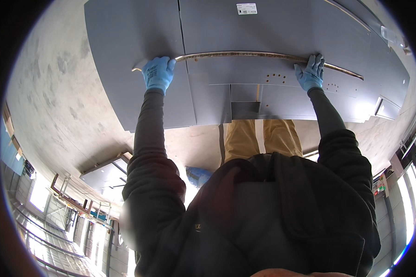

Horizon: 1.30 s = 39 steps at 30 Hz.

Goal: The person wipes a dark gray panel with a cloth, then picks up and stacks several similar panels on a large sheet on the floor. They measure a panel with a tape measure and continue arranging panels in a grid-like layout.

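A long, narrow metal strip [245, 54], shiny with brownish patches, runs crosswise over a large grey panel [143, 106]. Near the strip's left end, my left hand [157, 74] in a blue glove has its fingers curled around it. Farther along, toward the right end, my right hand [310, 73], gloved in blue with dark smudges, has its fingers bent over the strip and the thumb off to the side. Both strip ends stick out past my hands. How far the fingers reach underneath is hidden.
A white label [247, 9] is on the panel's far part, and small round holes [276, 75] dot its near side. A similar thin strip [349, 15] lies far right. Behind me, another grey panel [108, 173] and a blue plastic bag [198, 176] are on the pale floor [62, 111].
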Available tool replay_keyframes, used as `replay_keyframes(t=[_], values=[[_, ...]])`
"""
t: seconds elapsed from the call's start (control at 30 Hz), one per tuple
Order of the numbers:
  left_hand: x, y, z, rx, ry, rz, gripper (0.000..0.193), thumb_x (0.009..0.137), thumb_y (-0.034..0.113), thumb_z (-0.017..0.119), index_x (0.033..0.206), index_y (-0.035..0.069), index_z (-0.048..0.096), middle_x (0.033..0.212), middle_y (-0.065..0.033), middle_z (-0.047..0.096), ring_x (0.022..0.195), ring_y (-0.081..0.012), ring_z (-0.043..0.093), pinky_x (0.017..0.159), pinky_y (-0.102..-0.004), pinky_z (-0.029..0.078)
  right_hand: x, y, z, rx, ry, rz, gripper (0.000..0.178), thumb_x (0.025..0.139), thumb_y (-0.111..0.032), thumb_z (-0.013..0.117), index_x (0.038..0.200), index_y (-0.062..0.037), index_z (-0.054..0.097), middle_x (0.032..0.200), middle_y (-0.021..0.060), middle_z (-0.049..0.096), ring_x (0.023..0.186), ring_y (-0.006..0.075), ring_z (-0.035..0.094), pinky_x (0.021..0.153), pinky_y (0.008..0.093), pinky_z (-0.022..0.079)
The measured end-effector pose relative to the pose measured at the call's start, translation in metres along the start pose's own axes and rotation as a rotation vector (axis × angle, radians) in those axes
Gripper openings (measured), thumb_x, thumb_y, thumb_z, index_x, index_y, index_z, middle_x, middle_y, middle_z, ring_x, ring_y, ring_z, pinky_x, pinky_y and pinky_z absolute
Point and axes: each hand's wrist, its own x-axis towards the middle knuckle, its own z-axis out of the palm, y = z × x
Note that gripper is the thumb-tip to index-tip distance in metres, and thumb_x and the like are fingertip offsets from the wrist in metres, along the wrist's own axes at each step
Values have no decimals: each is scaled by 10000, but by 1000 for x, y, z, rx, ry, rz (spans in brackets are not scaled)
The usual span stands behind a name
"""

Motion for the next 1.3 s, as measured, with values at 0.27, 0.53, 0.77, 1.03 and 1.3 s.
replay_keyframes(t=[0.27,0.53,0.77,1.03,1.3], values=[[-1,0,0,11,-12,2,331,992,431,611,856,146,708,847,-123,704,816,-372,683,722,-533,528,0,0,0,7,9,-2,974,921,-575,682,1563,33,275,1642,402,162,1540,590,167,1245,610,255],[-1,1,0,14,-15,-6,337,991,437,605,861,143,706,853,-131,703,824,-380,680,728,-535,529,1,-3,-3,2,-19,25,988,924,-593,674,1574,28,266,1646,402,164,1542,590,160,1255,607,239],[4,4,-4,62,-112,-64,361,997,448,566,895,146,737,907,-124,728,902,-363,698,785,-529,539,3,-4,1,34,-27,47,1002,918,-608,674,1587,18,267,1670,387,131,1563,575,113,1268,609,208],[-38,11,-42,-84,-272,-122,375,1002,435,567,972,116,763,1017,-180,745,961,-409,704,848,-523,549,2,-13,-23,45,-69,89,936,895,-577,702,1547,7,370,1680,332,211,1567,514,184,1277,563,225],[-200,87,-126,-167,-341,-157,305,999,314,530,971,133,774,1046,-136,766,979,-319,739,845,-462,582,-6,14,-45,98,13,-7,646,962,-428,664,1535,-172,509,1628,189,415,1498,429,391,1175,527,411]])
